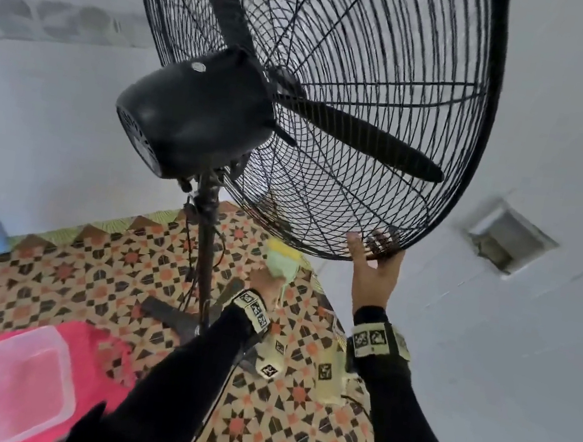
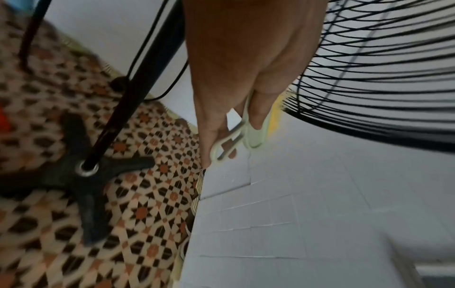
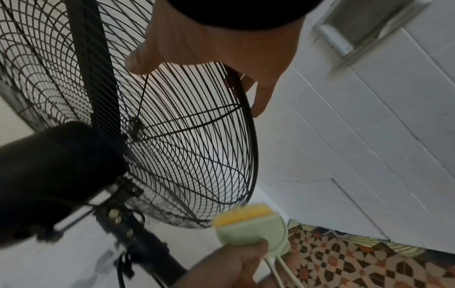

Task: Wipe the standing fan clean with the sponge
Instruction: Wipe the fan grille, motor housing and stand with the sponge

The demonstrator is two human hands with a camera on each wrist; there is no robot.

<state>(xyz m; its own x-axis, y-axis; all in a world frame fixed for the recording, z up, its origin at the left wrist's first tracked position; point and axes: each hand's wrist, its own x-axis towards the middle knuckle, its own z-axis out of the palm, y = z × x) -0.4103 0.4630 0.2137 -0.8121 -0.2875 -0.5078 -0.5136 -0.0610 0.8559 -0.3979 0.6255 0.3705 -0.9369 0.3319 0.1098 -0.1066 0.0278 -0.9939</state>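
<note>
Left hand clamped on the sponge handle, yellow pad just under the fan cage's lower rim; right hand wrapped around that rim, bracing — best kept firm while wiping along the wires. Right wrist view alone showing the pad's ridges — head view blurring them.

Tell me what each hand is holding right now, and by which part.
The left hand grips the sponge by its pale green handle, yellow pad toward the fan. The right hand holds the fan guard at its lower rim, fingers hooked over the edge.
</note>
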